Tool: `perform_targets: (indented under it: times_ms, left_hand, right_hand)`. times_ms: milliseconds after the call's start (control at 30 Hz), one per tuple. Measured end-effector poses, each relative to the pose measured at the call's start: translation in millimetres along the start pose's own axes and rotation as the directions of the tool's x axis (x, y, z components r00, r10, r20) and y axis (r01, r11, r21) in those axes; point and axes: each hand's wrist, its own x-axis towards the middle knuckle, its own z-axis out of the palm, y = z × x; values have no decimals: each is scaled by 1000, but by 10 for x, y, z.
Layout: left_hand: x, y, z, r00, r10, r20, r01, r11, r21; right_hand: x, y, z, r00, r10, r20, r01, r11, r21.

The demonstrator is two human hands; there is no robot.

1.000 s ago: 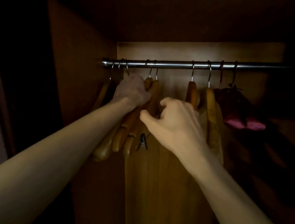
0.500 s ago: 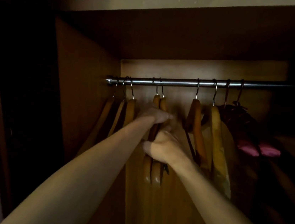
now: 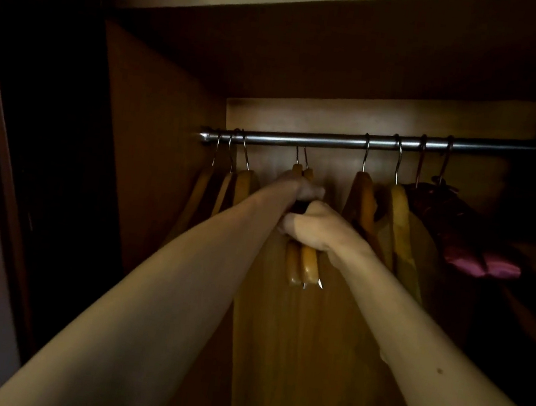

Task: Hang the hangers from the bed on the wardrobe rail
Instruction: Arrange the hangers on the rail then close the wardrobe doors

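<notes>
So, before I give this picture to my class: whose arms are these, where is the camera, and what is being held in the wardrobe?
The camera sits on a person's head and looks forward into a wooden wardrobe, so the two bare arms are the wearer's own. The left hand grips the upper part of a pair of light wooden hangers and the right hand grips them lower down. Their hooks sit on the shiny metal rail. More wooden hangers hang on either side, and a dark purple garment hangs at far right.

Two wooden hangers [image 3: 303, 264] side by side, hooks over the wardrobe rail [image 3: 335, 141], hanging mid-rail
</notes>
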Motion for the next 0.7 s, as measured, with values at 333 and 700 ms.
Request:
perform_targets:
  times_ms: [333,700]
  left_hand:
    - [-715,-577,694,987,-143,80,151,982,-115]
    - [-2004,-1948,1426,947,-275,166,317,884,-344]
  right_hand:
    - [-524,711,720,998,26,53,-27,999,19]
    - [-1536,2039,1414,945,-102,310,46,982,184]
